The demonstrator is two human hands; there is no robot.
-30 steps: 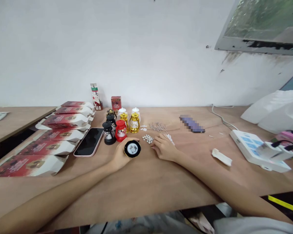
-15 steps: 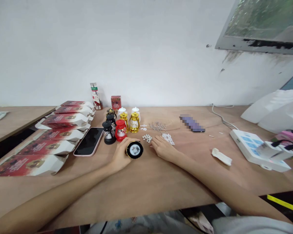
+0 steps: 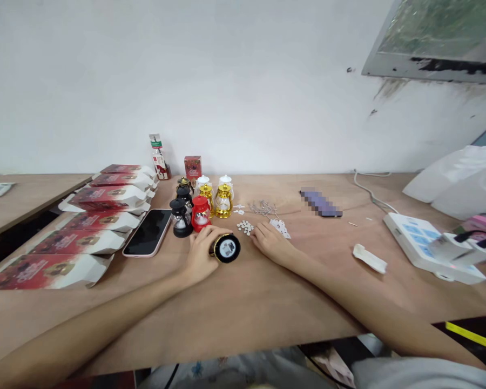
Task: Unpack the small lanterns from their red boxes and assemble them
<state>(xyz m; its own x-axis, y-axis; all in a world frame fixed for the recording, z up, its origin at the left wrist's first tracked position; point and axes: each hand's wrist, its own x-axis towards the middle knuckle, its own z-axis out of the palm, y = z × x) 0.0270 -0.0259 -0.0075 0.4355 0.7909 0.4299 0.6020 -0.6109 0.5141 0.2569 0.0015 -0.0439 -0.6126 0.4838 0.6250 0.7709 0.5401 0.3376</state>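
Observation:
My left hand (image 3: 203, 254) is wrapped round a small lantern (image 3: 228, 248) with a gold rim, tipped so its black base and round pale label face me. The rest of that lantern is hidden by the fingers. On the tabletop rests my right hand (image 3: 272, 244), palm down with fingers slightly apart. Its fingertips are beside a small heap of round white discs (image 3: 244, 227). Behind it lie thin metal pieces (image 3: 264, 208) and white flat pieces (image 3: 281, 228). Just beyond my left hand stand a red lantern (image 3: 201, 215), black lanterns (image 3: 181, 219) and gold lanterns (image 3: 223, 201).
Flattened red-and-white boxes (image 3: 85, 243) line the left side, next to a phone (image 3: 149, 232). A small upright red box (image 3: 193, 167) and a bottle (image 3: 160, 166) stand at the wall. To the right are a blurred purple object (image 3: 321, 203), a crumpled white scrap (image 3: 370, 259) and a power strip (image 3: 425, 248).
The held lantern has turned slightly, so a little more of its side shows. My right hand has barely moved. The whole view has shifted a little.

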